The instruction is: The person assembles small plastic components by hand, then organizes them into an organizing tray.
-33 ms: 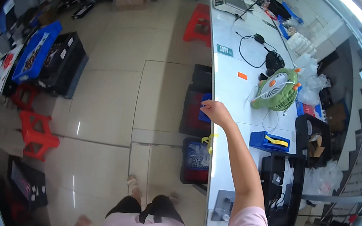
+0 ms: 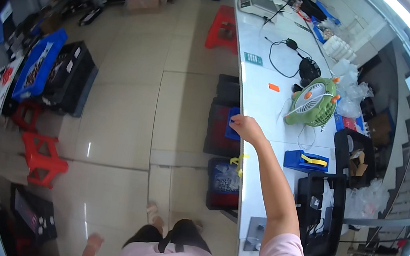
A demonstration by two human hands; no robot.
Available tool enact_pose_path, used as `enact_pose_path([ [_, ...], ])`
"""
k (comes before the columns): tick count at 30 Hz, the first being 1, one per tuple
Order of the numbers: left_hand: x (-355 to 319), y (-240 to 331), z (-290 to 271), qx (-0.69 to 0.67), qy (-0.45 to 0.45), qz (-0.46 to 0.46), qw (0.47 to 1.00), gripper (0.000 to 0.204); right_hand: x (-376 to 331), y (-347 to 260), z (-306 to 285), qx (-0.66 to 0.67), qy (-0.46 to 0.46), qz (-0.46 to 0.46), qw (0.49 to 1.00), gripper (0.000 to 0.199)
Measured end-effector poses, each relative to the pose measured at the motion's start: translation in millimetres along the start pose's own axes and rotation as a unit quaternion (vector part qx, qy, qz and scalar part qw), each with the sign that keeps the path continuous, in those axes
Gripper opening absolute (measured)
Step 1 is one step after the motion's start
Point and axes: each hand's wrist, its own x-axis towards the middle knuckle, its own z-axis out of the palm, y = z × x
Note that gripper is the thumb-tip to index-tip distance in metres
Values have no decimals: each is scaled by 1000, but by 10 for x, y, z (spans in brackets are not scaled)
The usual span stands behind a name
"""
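My right hand (image 2: 248,128) reaches over the front edge of the white table (image 2: 265,110), with its fingers curled together. Whether anything small is pinched in them cannot be made out. Just beyond the fingertips, lower down, is a blue bin (image 2: 232,131) in a dark crate beside the table. Yellow tape pieces (image 2: 237,162) hang at the table edge, nearer to me than the hand. My left hand (image 2: 94,241) hangs low at my left side over the tiled floor, touching nothing visible; its fingers are too blurred to read.
On the table are a green fan (image 2: 315,101), a blue tape dispenser (image 2: 306,161), an orange slip (image 2: 273,87), a black cable (image 2: 278,57) and a scale (image 2: 258,5). A black tray (image 2: 326,218) lines the right side. Red stools (image 2: 44,158) and stacked crates (image 2: 70,77) stand left.
My left hand has risen slightly at the lower edge. The view has shifted a little; my right hand keeps nearly the same place and curled shape.
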Motion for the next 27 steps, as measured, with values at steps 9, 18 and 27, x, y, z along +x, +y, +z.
enact_pose_path([
  [9, 667, -46, -4419, -637, 401, 91, 652, 23, 1012, 976, -299, -77, 129, 168, 974, 39],
  [18, 1483, -16, -4876, -259, 231, 121, 930, 30, 2341, 2915, -1003, -308, 149, 337, 877, 35],
  [27, 2015, 177, -6771, -330, 241, 89, 908, 28, 2847, 2912, -1301, -290, 75, 430, 852, 25],
])
